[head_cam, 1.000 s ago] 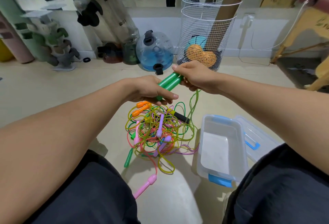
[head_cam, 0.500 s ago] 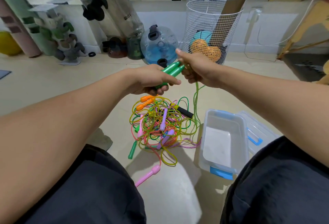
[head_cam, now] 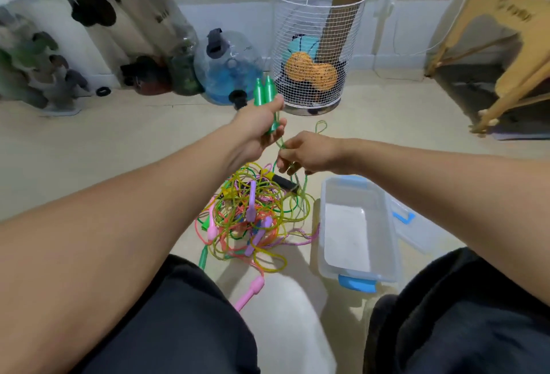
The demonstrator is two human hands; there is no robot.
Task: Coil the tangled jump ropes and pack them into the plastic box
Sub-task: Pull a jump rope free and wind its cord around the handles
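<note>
1. Both green handles (head_cam: 264,92) are gripped together in the left hand (head_cam: 258,128), probably as an anchor for coiling.
2. The green cord (head_cam: 281,147) is pinched by the right hand (head_cam: 309,153) above the tangled pile (head_cam: 253,219).
3. The plastic box (head_cam: 355,277) is parked open at the right, nothing packed yet.

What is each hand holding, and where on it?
The left hand grips the two green handles together around their lower ends. The right hand pinches the green cord just below the handles.

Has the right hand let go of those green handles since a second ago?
Yes. The right hand has dropped below the green handles, toward the plastic box, now pinching the green cord.
</note>
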